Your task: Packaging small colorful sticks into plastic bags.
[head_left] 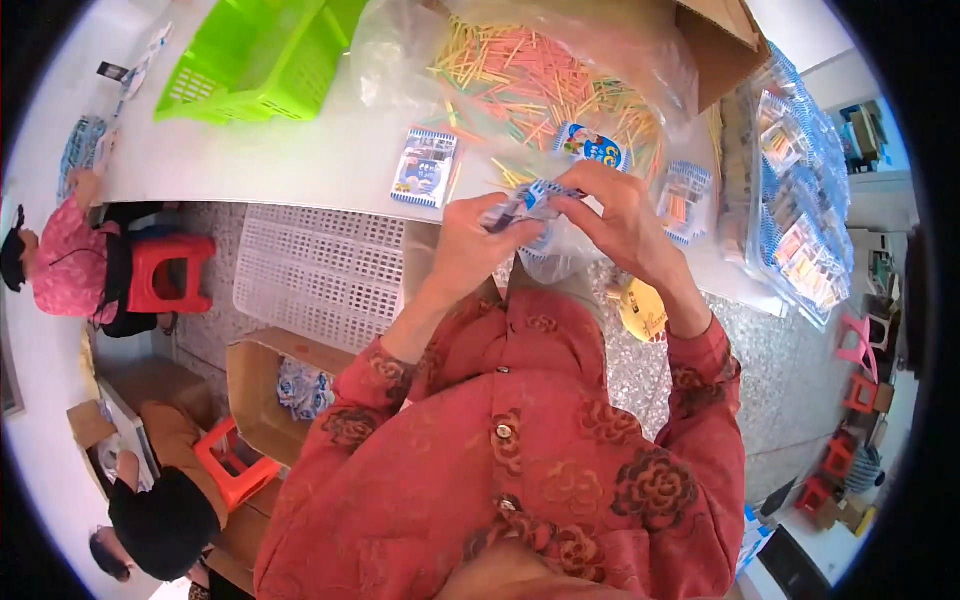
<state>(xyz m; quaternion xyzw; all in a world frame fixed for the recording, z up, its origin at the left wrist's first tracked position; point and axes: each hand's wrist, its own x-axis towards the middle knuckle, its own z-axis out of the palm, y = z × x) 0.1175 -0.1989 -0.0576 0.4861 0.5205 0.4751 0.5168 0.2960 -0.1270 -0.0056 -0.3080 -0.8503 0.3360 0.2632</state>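
Red rose-patterned shirt point(480, 430) fills the foreground; left hand point(470, 238) and right hand point(622, 215) both pinch a blue-and-clear plastic packet point(530, 204) at the near edge of the white table point(330, 165). Near that edge lies a white-and-blue sachet point(424, 168); farther back, heaped pink and yellow sticks point(535, 70).

red patterned shirt point(450, 430), large dark brown rose-like blooms point(655, 485), round shiny buttons point(503, 432) down the front, red sleeves point(708, 400) with similar blooms near their ends
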